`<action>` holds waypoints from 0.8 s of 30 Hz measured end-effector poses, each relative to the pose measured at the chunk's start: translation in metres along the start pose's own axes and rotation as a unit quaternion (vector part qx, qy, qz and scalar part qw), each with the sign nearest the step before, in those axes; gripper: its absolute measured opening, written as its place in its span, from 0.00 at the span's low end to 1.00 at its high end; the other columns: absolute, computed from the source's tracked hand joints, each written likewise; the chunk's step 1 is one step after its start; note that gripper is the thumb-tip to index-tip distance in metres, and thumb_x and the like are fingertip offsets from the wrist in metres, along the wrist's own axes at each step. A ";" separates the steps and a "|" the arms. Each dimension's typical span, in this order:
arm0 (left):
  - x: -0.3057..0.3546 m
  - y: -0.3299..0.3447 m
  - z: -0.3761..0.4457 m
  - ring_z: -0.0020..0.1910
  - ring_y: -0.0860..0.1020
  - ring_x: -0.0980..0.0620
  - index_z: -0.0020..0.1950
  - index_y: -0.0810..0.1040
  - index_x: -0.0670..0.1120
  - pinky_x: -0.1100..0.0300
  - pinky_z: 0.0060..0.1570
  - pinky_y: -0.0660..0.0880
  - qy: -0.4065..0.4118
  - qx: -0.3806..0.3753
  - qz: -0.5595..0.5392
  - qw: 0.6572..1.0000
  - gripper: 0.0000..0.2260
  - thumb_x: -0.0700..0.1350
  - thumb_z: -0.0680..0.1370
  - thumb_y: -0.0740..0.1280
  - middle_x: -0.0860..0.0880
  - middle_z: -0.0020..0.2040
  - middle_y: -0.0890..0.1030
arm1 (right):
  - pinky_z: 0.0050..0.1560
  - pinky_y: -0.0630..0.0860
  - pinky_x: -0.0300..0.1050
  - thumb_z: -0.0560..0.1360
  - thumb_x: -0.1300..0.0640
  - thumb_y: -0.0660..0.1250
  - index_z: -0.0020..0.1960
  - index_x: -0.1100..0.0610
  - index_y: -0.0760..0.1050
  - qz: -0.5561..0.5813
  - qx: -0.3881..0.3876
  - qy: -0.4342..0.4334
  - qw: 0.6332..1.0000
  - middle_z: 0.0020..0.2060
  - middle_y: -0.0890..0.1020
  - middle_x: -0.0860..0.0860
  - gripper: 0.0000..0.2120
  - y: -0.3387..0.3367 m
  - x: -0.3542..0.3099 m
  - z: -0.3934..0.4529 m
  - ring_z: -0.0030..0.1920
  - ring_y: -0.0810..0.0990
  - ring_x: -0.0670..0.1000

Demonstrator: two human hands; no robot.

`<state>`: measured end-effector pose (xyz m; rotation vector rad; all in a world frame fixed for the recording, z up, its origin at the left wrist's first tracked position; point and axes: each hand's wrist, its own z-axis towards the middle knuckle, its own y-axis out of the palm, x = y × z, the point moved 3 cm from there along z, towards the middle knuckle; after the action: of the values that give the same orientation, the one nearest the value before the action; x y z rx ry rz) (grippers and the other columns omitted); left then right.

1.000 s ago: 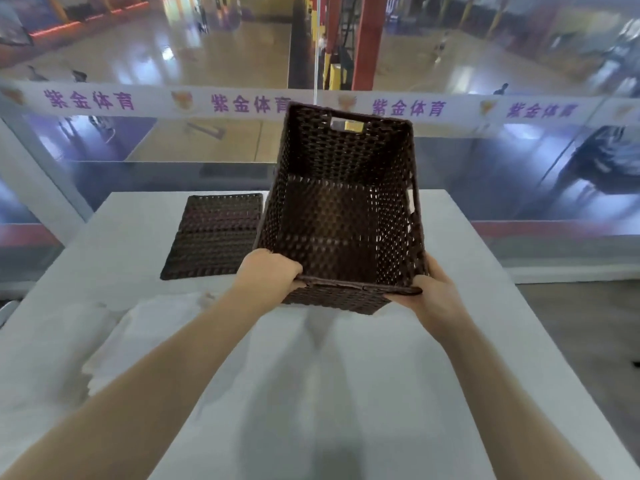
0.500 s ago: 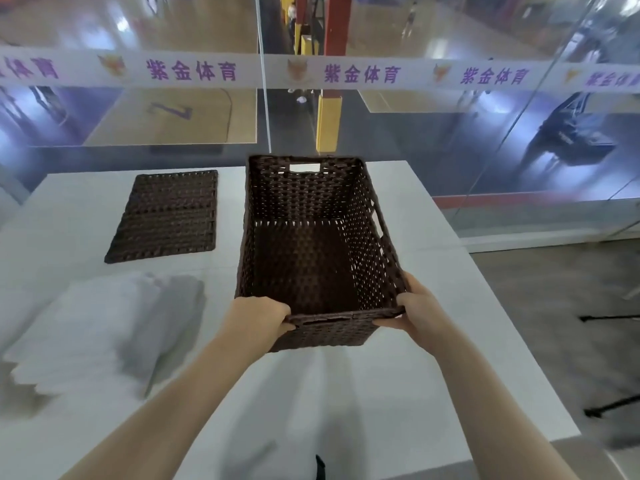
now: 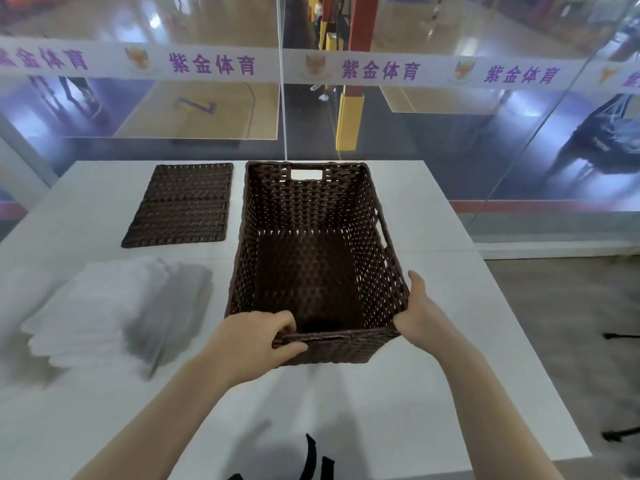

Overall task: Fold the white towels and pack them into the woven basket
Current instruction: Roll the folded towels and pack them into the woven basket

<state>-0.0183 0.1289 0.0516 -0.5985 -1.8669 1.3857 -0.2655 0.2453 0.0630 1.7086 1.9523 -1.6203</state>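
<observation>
From where I sit, the white counter (image 3: 433,216) fills most of the view, backed by glass panels. On it the woven basket (image 3: 311,237) stands upright at the middle, dark brown, open-topped, and I see nothing inside it, only its woven floor. It looks stiff and light to me, rigid enough to shift by the rim, with cut-out handles in the far end and the right wall as the surer holds. Left of it lies the stack of white towels (image 3: 114,313), blurred, apparently already layered; I judge them soft and floppy, best taken flat from under or pinched at the edges so they keep their fold. Behind them, a flat woven panel (image 3: 180,206), perhaps the lid, rests apart from the basket. My left hand (image 3: 256,344) grasps the near rim, fingers curled over it. My right hand (image 3: 415,313) presses on the near right corner, thumb up along the wall, fingers hidden.
</observation>
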 end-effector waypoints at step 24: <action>-0.040 -0.007 0.015 0.78 0.55 0.54 0.80 0.51 0.51 0.54 0.75 0.60 -0.160 0.126 -0.260 0.944 0.33 0.34 0.78 0.56 0.58 0.80 0.47 | 0.73 0.59 0.57 0.75 0.60 0.61 0.76 0.54 0.60 -0.300 0.141 -0.132 0.934 0.77 0.53 0.61 0.30 0.011 -0.022 0.019 0.76 0.53 0.63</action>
<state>-0.0042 0.0888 0.0450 0.2550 -1.8638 1.3758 -0.2589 0.2146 0.0621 0.9038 2.3180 -2.2747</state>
